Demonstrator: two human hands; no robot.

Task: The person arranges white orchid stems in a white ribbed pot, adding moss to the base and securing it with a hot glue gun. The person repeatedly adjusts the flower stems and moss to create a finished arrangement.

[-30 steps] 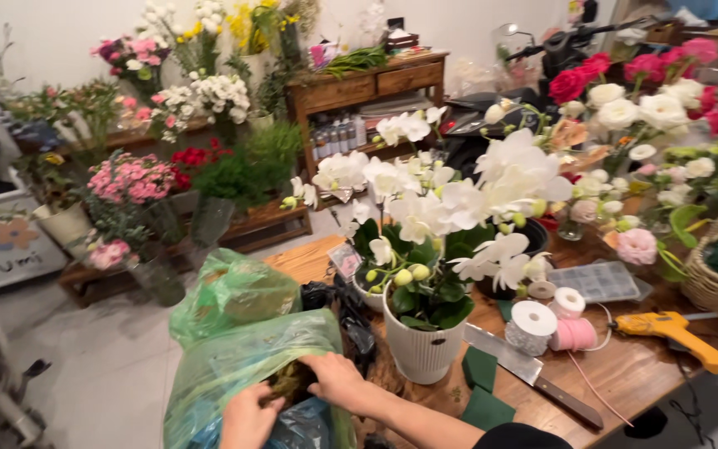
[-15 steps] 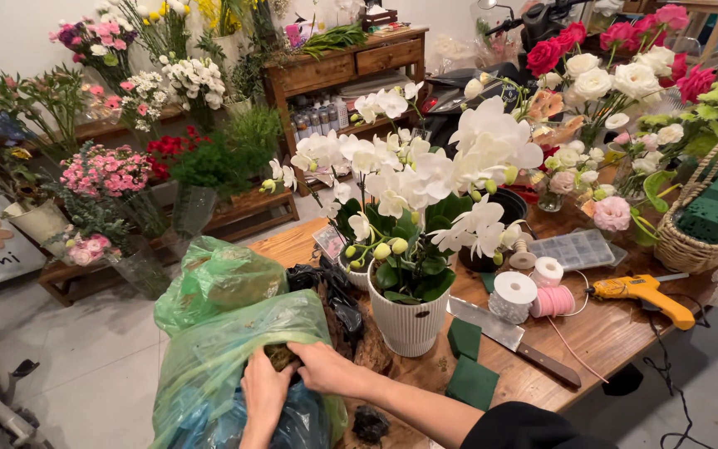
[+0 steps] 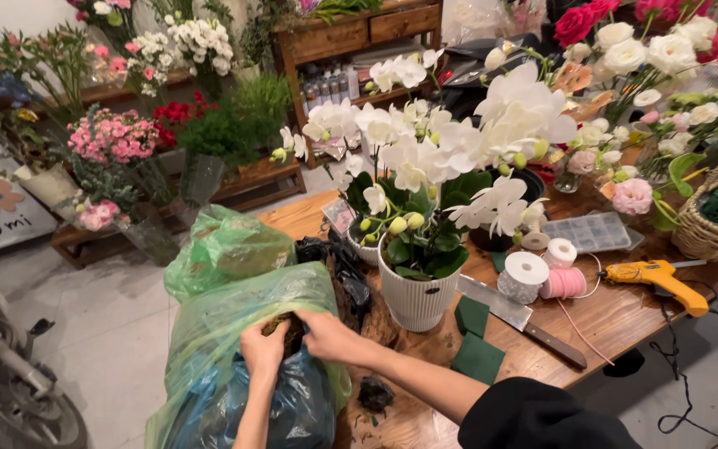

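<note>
A flower shop, with a warm brown wooden worktable (image 3: 625,320) crowded with pots, tools and blooms. Nearest, at the table's left edge: a thin, crinkled translucent green plastic bag (image 3: 234,333), mouth open, a dark blue bag inside it. Left hand (image 3: 263,347) and right hand (image 3: 323,334) together at that mouth, fingers curled shut around a dark, fibrous clump of moss or roots (image 3: 286,330) held just above the opening. Beside them, loose dark soil crumbs (image 3: 373,392) scattered on the wood, two dark green foam blocks (image 3: 475,339), and a long flat-bladed knife with a dark handle (image 3: 521,320). Just right of the hands, a ribbed white ceramic pot (image 3: 417,293) bearing glossy leaves and white orchid blooms (image 3: 425,150). Further right, a white tape roll (image 3: 525,274), a pink ribbon spool (image 3: 564,283), a yellow glue gun (image 3: 656,277) and a clear plastic compartment tray (image 3: 592,233). Behind the first bag, a second knotted green plastic bag (image 3: 226,245). At the far right, a woven wicker basket (image 3: 704,237) below red and cream roses (image 3: 650,41). Farthest back, wooden shelves (image 3: 351,37) and buckets of pink carnations (image 3: 114,137).
</note>
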